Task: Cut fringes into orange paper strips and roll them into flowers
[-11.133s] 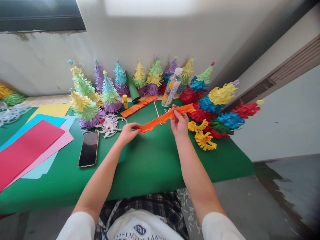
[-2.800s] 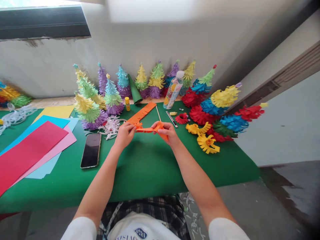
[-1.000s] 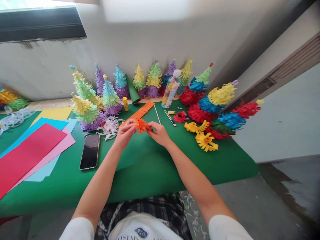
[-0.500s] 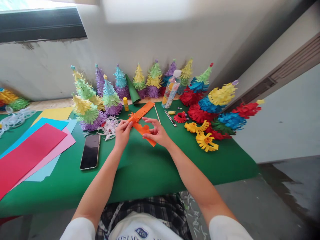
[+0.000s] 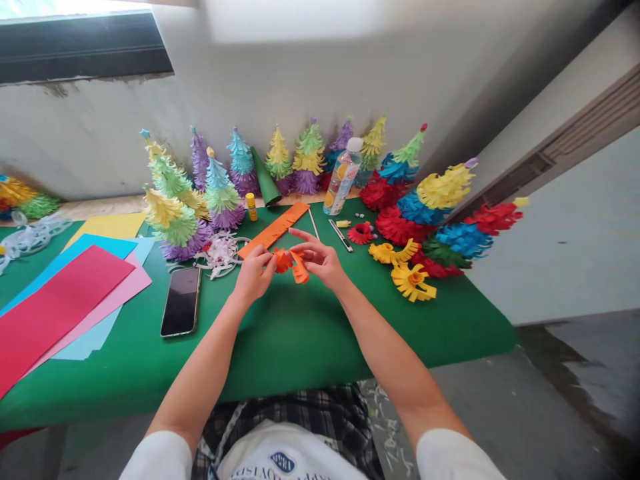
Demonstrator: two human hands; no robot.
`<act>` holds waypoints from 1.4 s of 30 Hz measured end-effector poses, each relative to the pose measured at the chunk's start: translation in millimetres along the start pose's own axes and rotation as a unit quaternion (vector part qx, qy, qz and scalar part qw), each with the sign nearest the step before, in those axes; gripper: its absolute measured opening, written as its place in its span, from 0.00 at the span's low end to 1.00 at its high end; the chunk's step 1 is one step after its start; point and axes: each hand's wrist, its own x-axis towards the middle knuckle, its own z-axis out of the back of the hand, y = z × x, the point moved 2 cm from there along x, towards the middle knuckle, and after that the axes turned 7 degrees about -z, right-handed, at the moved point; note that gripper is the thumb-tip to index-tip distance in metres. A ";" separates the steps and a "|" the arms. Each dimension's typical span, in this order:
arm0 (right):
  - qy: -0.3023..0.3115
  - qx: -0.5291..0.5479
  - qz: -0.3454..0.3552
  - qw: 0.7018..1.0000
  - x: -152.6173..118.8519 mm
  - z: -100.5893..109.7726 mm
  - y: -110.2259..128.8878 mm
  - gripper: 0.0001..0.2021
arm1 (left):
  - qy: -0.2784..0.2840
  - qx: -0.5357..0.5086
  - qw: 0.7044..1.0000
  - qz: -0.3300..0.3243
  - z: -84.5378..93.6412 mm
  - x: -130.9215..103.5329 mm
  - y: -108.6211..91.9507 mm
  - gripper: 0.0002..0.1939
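Observation:
Between my hands hangs a fringed orange paper strip (image 5: 284,261), curled, its loose end dangling on the right. My left hand (image 5: 256,272) pinches the left end of it. My right hand (image 5: 323,263) is at the loose end, thumb and lower fingers closed against the paper and the index finger stretched out. A second orange paper strip (image 5: 277,229) with a cut edge lies flat on the green tabletop just behind. To the right of that strip are a thin stick (image 5: 314,222) and a craft knife (image 5: 341,236).
Fringed paper trees (image 5: 220,193) stand along the wall, with a green paper cone (image 5: 265,179), a glue stick (image 5: 251,208) and a bottle (image 5: 343,177). Coloured sheets (image 5: 65,300) and a phone (image 5: 181,302) lie left. Yellow curled fringes (image 5: 414,283) and a red one (image 5: 360,233) lie right.
My hands have lifted the fringed strip off the other orange strip and drawn it towards me. It was nearly straight at its loose end and is now curled up between my fingers.

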 end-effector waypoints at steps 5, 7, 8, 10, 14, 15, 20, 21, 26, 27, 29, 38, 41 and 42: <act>-0.057 -0.010 0.010 0.998 3.5 1.4 -5.4 0.12 | 0.051 0.012 0.998 -0.040 1.6 -1.6 -8.3 0.13; -0.074 -0.017 0.016 0.997 4.8 3.4 -8.3 0.13 | 0.057 0.018 0.997 -0.046 0.6 -1.7 -8.3 0.09; -0.081 -0.021 0.018 0.996 5.5 4.5 -9.6 0.13 | 0.059 0.022 0.997 -0.048 -0.1 -1.7 -7.8 0.08; -0.092 -0.027 0.018 0.995 6.9 6.4 -11.2 0.13 | 0.067 0.024 0.996 -0.052 -1.7 -1.8 -6.4 0.08; -0.120 -0.047 0.012 0.992 9.0 8.6 -10.3 0.14 | 0.093 0.018 0.994 -0.062 -3.6 -1.9 -5.5 0.12; -0.128 -0.048 0.006 0.991 9.2 9.1 -9.9 0.14 | 0.099 0.016 0.993 -0.064 -3.7 -1.9 -5.6 0.13; -0.158 -0.029 -0.025 0.987 9.4 12.2 -11.2 0.18 | 0.118 0.012 0.991 -0.065 -4.4 -1.7 -4.8 0.14; -0.164 -0.029 -0.025 0.986 9.5 13.0 -11.9 0.18 | 0.120 0.011 0.990 -0.065 -4.8 -1.8 -4.2 0.14; -0.191 -0.036 -0.026 0.980 10.2 18.2 -14.5 0.15 | 0.125 0.000 0.990 -0.065 -6.9 -2.9 -0.6 0.12; -0.201 -0.038 -0.023 0.979 10.3 19.7 -14.6 0.15 | 0.125 -0.005 0.990 -0.066 -7.1 -3.0 -0.4 0.11; -0.219 -0.039 -0.017 0.975 10.6 22.5 -14.9 0.14 | 0.128 -0.022 0.989 -0.072 -7.4 -3.1 -1.0 0.11; -0.212 -0.020 -0.045 0.976 11.7 20.7 -19.7 0.19 | 0.137 -0.130 0.977 -0.095 -7.6 -3.3 -8.0 0.11; -0.196 -0.011 -0.057 0.979 11.8 19.8 -18.4 0.28 | 0.114 -0.164 0.976 -0.083 -7.1 -2.0 -8.8 0.12; -0.188 -0.010 -0.063 0.980 11.9 19.7 -18.1 0.27 | 0.107 -0.176 0.976 -0.076 -6.6 -1.2 -9.2 0.13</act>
